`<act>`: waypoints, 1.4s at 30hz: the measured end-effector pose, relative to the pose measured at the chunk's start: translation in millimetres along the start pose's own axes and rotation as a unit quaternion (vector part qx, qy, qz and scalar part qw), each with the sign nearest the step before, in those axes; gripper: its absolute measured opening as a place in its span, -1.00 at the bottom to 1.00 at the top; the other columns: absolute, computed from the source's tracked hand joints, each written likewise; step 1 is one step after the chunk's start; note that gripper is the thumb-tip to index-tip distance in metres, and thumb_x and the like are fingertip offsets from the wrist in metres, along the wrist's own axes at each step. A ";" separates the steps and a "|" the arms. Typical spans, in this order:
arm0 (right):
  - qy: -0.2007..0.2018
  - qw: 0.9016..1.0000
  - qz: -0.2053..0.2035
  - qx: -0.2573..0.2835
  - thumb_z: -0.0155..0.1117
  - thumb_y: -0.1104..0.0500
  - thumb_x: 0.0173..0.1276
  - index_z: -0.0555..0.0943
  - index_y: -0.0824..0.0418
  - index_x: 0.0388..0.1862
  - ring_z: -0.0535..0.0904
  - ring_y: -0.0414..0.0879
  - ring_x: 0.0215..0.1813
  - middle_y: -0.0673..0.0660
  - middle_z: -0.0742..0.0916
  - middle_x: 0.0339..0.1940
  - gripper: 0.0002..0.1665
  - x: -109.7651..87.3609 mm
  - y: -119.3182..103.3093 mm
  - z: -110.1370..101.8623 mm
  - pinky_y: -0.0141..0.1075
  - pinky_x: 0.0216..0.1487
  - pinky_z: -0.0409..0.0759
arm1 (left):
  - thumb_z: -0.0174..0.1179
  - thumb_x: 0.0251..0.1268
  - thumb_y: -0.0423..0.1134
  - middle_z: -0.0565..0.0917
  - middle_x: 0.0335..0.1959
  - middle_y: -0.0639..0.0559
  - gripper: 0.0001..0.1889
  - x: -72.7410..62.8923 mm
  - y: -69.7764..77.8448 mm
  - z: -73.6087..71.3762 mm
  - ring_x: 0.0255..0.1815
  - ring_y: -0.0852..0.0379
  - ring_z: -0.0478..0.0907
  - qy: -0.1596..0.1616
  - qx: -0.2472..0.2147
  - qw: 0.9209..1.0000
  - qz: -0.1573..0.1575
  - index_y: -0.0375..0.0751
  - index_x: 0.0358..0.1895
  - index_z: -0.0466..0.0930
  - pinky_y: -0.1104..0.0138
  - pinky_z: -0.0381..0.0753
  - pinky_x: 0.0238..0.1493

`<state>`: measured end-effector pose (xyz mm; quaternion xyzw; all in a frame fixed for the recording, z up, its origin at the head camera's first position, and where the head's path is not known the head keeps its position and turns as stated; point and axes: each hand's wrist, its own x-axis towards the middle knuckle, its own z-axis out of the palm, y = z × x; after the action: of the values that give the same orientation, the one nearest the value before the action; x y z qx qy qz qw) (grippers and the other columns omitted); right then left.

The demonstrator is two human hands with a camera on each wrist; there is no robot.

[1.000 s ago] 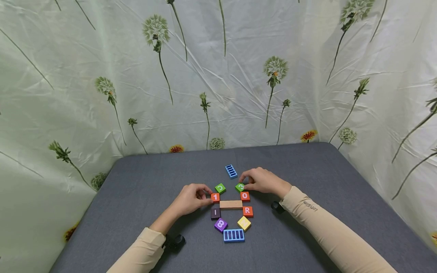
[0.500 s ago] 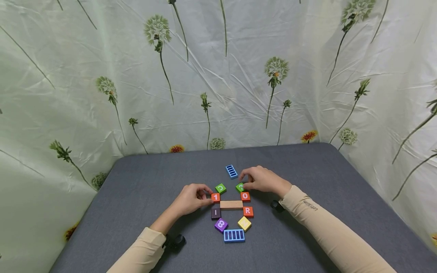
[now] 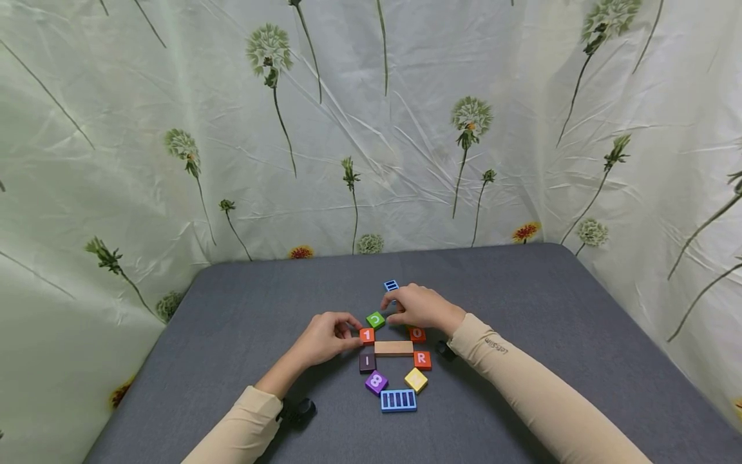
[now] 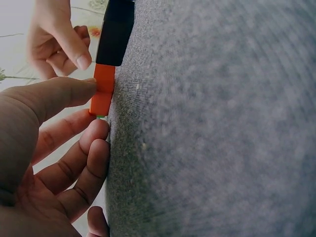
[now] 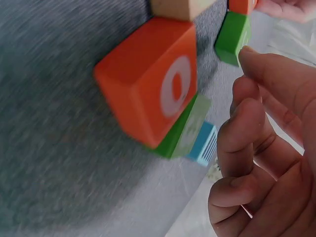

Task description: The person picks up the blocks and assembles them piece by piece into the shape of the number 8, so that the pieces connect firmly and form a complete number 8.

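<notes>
My left hand [image 3: 353, 331] pinches the orange "1" block [image 3: 366, 335] on the grey table; in the left wrist view its thumb and forefinger [image 4: 97, 132] close on that orange block [image 4: 102, 91]. My right hand [image 3: 391, 309] hovers with loosely curled fingers over the top of the block ring, close to the green "C" block [image 3: 375, 319]. In the right wrist view its fingertips [image 5: 247, 54] are beside the green "C" block [image 5: 232, 38] and hold nothing. The orange "0" block [image 5: 158, 84] lies on a second green block [image 5: 183, 132].
A wooden bar [image 3: 393, 348] lies in the ring's middle. Around it lie an orange "R" [image 3: 422, 359], a dark "I" [image 3: 366, 362], a purple "8" [image 3: 376, 381], a yellow block [image 3: 415, 379] and a blue striped block [image 3: 397, 400]. Another blue striped block [image 3: 391, 285] peeks out behind my right hand.
My right hand has let go of the green block on the right and moved left toward the green "C" block, now covering that spot. The left hand has stayed on the "1" block.
</notes>
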<state>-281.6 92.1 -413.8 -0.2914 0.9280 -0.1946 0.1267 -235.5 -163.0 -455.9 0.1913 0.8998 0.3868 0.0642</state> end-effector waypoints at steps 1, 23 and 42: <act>0.000 1.000 -0.002 -0.003 0.47 0.08 0.50 0.75 0.05 0.15 0.45 -0.23 -0.50 -0.05 0.65 -0.46 -0.71 1.5 -1.9 0.8 -0.37 -0.45 0.35 | 0.52 0.31 -0.24 0.63 -0.48 0.13 -0.80 0.0 0.0 -0.1 -0.52 0.22 0.49 -0.001 0.000 1.000 0.001 -0.16 -0.07 0.78 0.39 0.46 -0.50; 0.017 0.999 -0.028 -0.033 0.46 0.16 0.51 0.77 0.00 0.12 0.51 -0.21 -0.41 -0.02 0.70 -0.37 -0.75 10.9 -12.8 8.0 -0.35 -0.39 0.41 | 0.52 0.32 -0.26 0.63 -0.48 0.12 -0.80 -0.2 0.6 -0.5 -0.52 0.22 0.49 -0.003 0.000 1.000 0.001 -0.17 -0.06 0.79 0.38 0.46 -0.49; 0.032 0.999 -0.007 -0.027 0.43 0.12 0.54 0.74 0.03 0.17 0.54 -0.20 -0.41 -0.01 0.72 -0.37 -0.73 11.5 -7.8 -1.0 -0.33 -0.40 0.44 | 0.53 0.31 -0.24 0.62 -0.49 0.13 -0.81 0.4 0.6 0.0 -0.54 0.23 0.48 -0.001 -0.001 1.000 -0.003 -0.15 -0.07 0.79 0.38 0.45 -0.50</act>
<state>-287.3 79.7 -411.0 -0.2950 0.9345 -0.1791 0.0879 -235.7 -162.5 -455.4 0.1893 0.8998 0.3875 0.0664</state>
